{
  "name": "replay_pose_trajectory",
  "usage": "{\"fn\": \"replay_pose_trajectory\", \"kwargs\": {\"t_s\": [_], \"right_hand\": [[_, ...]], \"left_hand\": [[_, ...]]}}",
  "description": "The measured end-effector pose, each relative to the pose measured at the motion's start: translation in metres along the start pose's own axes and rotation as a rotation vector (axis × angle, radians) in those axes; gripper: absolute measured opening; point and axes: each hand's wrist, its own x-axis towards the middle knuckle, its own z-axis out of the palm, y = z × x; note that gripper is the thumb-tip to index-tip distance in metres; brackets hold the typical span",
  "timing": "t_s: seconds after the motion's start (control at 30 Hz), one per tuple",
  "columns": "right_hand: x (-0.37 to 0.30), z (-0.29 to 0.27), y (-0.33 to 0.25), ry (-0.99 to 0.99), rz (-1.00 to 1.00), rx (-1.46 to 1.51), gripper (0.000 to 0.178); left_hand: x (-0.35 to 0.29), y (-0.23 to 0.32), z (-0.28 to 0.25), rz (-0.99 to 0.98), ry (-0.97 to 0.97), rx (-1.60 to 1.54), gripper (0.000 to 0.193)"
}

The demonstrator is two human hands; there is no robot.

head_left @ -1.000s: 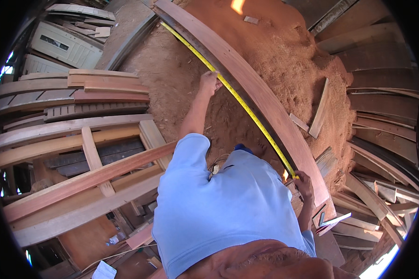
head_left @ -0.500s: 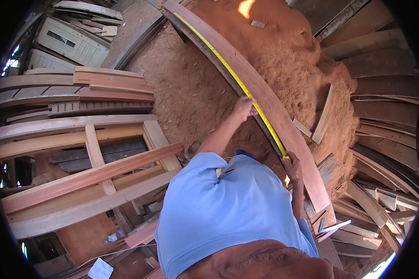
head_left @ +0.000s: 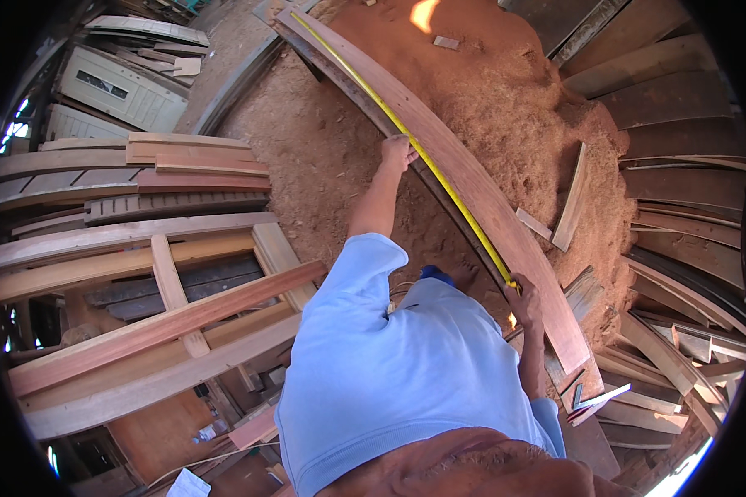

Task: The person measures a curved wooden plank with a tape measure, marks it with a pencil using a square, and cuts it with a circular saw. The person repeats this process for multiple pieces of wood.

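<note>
A long reddish wooden plank (head_left: 464, 170) runs slantwise from the far left to the near right. Stretched along its left side lies a yellow tape measure (head_left: 448, 184). My left hand (head_left: 398, 153) is at the plank's left edge, fingers curled in and pinching the tape blade partway along. Nearer to me, my right hand (head_left: 525, 300) closes on the tape's near end; its fingers partly hide what it grips there. The tape's far end reaches close to the plank's far end. A try square (head_left: 601, 398) with a pale blade lies by the plank's near end.
Stacked boards (head_left: 195, 166) and a wooden frame (head_left: 166, 286) stand at the left. Sawdust (head_left: 506, 108) is heaped beyond the plank, with loose offcuts (head_left: 569, 199) on it. More boards (head_left: 680, 182) line the right side. A pale panelled door (head_left: 120, 87) leans at the far left.
My left hand has slid farther away along the tape, toward the plank's far end, with the arm stretched out more. My right hand stays at the tape's near end.
</note>
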Motion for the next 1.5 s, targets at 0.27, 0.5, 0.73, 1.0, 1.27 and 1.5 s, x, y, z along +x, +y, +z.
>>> {"fn": "replay_pose_trajectory", "kwargs": {"t_s": [0.27,0.5,0.73,1.0,1.27,1.5], "right_hand": [[0.084,0.037,-0.047,-0.004,-0.053,-0.034,0.037],[0.066,0.019,-0.037,0.028,-0.086,-0.002,0.043],[-0.04,-0.05,0.053,0.108,0.183,-0.118,0.048],[-0.227,-0.125,0.227,0.46,0.398,-0.282,0.053],[-0.277,-0.153,0.272,0.505,0.411,-0.347,0.056],[-0.28,-0.151,0.279,0.515,0.443,-0.31,0.059]], "left_hand": [[-0.041,-0.039,0.013,-0.025,-0.147,0.058,0.015],[-0.067,-0.057,0.038,-0.012,-0.12,0.091,0.02],[-0.096,-0.131,0.049,-0.156,-0.242,0.07,0.019],[-0.15,-0.201,0.108,-0.26,-0.293,0.266,0.025],[-0.16,-0.215,0.12,-0.218,-0.257,0.351,0.024],[-0.158,-0.219,0.123,-0.195,-0.222,0.362,0.024]]}}
